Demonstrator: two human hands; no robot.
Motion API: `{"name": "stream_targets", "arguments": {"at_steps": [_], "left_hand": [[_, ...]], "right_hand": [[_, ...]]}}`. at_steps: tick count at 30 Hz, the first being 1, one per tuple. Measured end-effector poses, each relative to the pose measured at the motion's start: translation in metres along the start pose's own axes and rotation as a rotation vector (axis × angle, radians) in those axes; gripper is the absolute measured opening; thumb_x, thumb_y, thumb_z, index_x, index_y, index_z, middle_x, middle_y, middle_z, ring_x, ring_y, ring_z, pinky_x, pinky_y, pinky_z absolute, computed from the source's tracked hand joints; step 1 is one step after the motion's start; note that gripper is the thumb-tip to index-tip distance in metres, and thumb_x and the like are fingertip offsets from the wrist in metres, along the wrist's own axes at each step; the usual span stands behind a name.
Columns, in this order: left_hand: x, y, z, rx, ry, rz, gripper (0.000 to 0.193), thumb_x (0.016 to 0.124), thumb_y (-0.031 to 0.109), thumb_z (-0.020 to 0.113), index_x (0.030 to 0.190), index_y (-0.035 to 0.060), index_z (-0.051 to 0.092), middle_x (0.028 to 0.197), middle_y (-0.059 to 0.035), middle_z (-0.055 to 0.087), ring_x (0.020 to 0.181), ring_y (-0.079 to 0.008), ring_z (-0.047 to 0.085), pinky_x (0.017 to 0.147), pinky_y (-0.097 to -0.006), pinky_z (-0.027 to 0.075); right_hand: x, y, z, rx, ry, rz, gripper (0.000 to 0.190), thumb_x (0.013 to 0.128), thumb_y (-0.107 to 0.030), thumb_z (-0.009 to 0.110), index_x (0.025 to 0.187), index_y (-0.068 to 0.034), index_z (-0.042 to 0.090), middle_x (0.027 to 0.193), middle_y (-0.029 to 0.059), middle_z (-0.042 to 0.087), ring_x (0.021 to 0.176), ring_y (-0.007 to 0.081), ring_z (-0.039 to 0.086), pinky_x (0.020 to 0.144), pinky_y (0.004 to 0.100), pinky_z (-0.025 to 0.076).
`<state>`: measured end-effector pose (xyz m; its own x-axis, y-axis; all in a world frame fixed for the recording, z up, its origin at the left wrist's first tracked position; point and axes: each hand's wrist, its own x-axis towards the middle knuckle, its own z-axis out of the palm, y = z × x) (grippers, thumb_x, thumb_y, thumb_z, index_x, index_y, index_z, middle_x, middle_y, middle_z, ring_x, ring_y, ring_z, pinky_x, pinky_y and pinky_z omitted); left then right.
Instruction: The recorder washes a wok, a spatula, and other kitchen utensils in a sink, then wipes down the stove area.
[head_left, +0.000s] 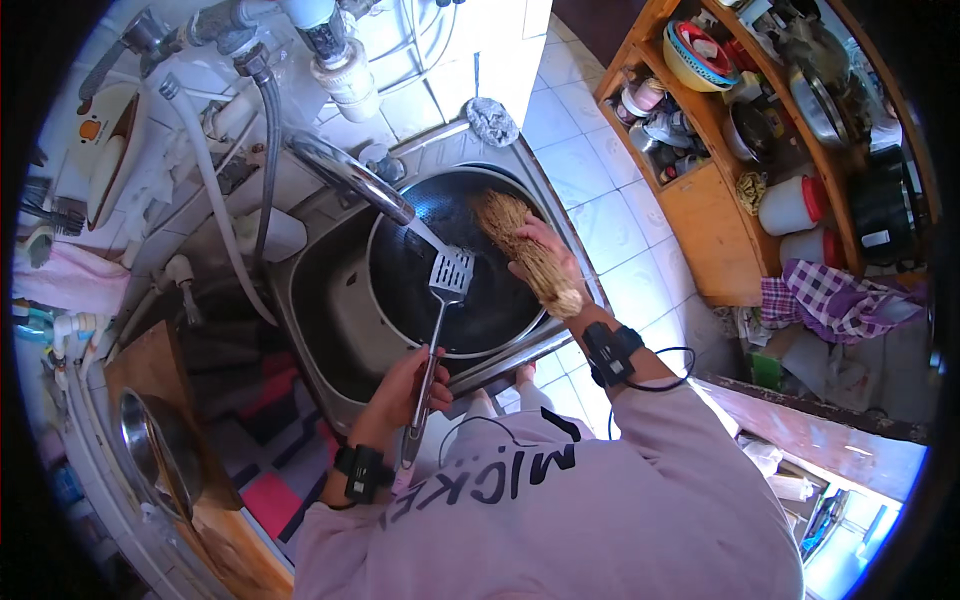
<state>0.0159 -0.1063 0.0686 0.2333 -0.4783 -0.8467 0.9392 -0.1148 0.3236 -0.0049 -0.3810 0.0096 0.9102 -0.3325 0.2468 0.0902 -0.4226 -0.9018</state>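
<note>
My left hand grips the handle of a slotted metal spatula, whose head is over a dark wok. Water runs from the chrome faucet beside the spatula's head. In my right hand is a bundled straw brush, its bristle end over the wok's far right part. The wok rests in a stainless steel sink and covers its right part. Some of the fingers round the brush are hidden by it.
A steel wool pad lies on the sink's far corner. Hoses and pipes run along the tiled wall at left, near a white container. A wooden shelf with bowls and pots stands at right. A metal lid leans at lower left.
</note>
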Motion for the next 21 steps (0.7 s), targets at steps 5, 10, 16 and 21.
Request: {"name": "stream_targets", "arguments": {"at_steps": [5,10,16,21], "left_hand": [[0.000,-0.020,-0.011,0.107,0.142,0.086,0.017,0.088,0.018,0.046,0.096,0.0034,0.047,0.065,-0.0056,0.050,0.051,-0.0154,0.056,0.040,-0.0298,0.047],[0.013,-0.020,-0.011,0.300,0.239,0.100,0.014,0.087,0.019,0.050,0.089,0.0061,0.052,0.059,-0.0016,0.047,0.039,-0.0117,0.045,0.032,-0.0242,0.034],[0.021,-0.026,-0.026,0.359,0.257,0.062,0.014,0.088,0.021,0.047,0.087,0.0069,0.051,0.057,-0.0013,0.044,0.036,-0.0107,0.039,0.029,-0.0250,0.027],[0.030,-0.024,-0.021,0.374,0.302,0.188,0.014,0.088,0.019,0.047,0.084,0.0062,0.049,0.058,-0.0016,0.044,0.036,-0.0109,0.037,0.030,-0.0258,0.027]], "right_hand": [[-0.012,0.011,0.009,-0.030,-0.215,0.004,0.047,0.064,-0.007,0.073,0.107,-0.010,0.055,0.119,0.0127,0.050,0.113,0.0254,0.047,0.093,0.0319,0.038],[-0.025,-0.045,0.015,0.493,-0.598,0.153,0.047,0.063,0.003,0.072,0.106,-0.008,0.056,0.111,0.0070,0.055,0.105,0.0167,0.051,0.093,0.0290,0.039],[0.003,-0.010,0.000,0.250,-0.477,0.211,0.044,0.066,0.000,0.071,0.106,-0.006,0.054,0.108,0.0070,0.056,0.101,0.0186,0.054,0.088,0.0309,0.043],[-0.011,-0.014,0.012,0.338,-0.664,0.122,0.047,0.063,0.003,0.072,0.106,-0.008,0.055,0.111,0.0062,0.055,0.103,0.0183,0.053,0.090,0.0302,0.042]]}}
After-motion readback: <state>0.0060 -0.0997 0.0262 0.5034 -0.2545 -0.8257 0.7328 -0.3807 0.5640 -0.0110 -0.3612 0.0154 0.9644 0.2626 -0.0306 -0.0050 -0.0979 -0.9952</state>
